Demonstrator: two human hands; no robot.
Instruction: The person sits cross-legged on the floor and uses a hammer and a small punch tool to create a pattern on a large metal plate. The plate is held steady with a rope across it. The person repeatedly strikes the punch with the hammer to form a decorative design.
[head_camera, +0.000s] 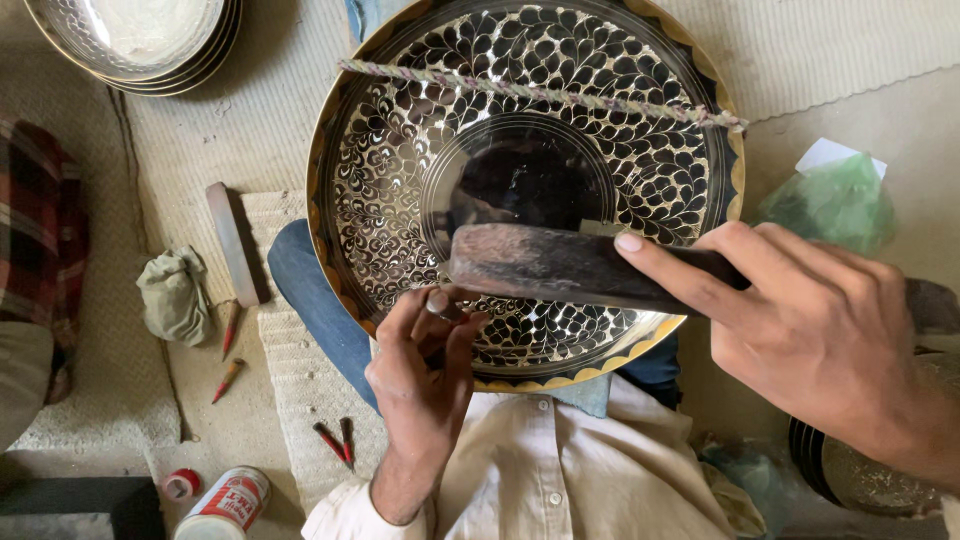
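A large round metal plate (520, 80) with a black leaf pattern and a gold rim rests tilted on my lap. A twisted cord (540, 95) runs across its upper part. My left hand (425, 375) pinches a small metal chisel (443, 305) against the plate's lower area. My right hand (810, 330) grips a dark wooden mallet (545, 265), whose head lies just above the chisel's top.
Stacked metal bowls (135, 40) sit at top left. A long flat stone (232, 242), a grey rag (175, 295), and several small red-tipped tools (332, 440) lie on the woven mat. A spray can (225, 505) is at bottom left; a green bag (835, 205) at right.
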